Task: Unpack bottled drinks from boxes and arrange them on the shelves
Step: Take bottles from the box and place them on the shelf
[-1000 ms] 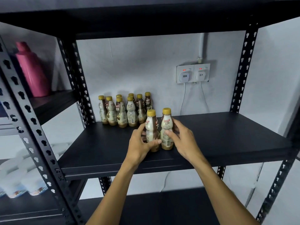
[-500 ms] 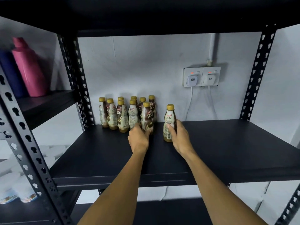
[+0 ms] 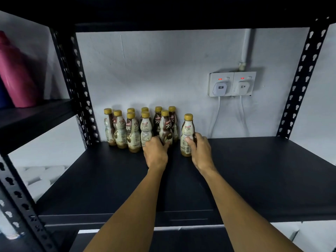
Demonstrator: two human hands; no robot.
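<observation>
Several small coffee bottles (image 3: 133, 131) with gold caps stand in two rows at the back left of the black shelf (image 3: 254, 170), against the wall. My left hand (image 3: 156, 153) grips the lower part of the rightmost front-row bottle (image 3: 165, 127), which stands upright on the shelf. My right hand (image 3: 200, 151) holds one more bottle (image 3: 187, 131) by its lower half, upright on the shelf a small gap to the right of the group. Both forearms reach in from below.
A double wall socket (image 3: 232, 83) with two plugs and hanging cables sits behind the shelf on the right. Perforated black uprights (image 3: 81, 99) frame the bay. A pink bottle (image 3: 16, 73) stands on the neighbouring shelf at left. Another shelf board hangs overhead.
Both hands have slid the two bottles from the shelf's front towards the back. The left bottle now joins the front row; the right one stands just beside the group.
</observation>
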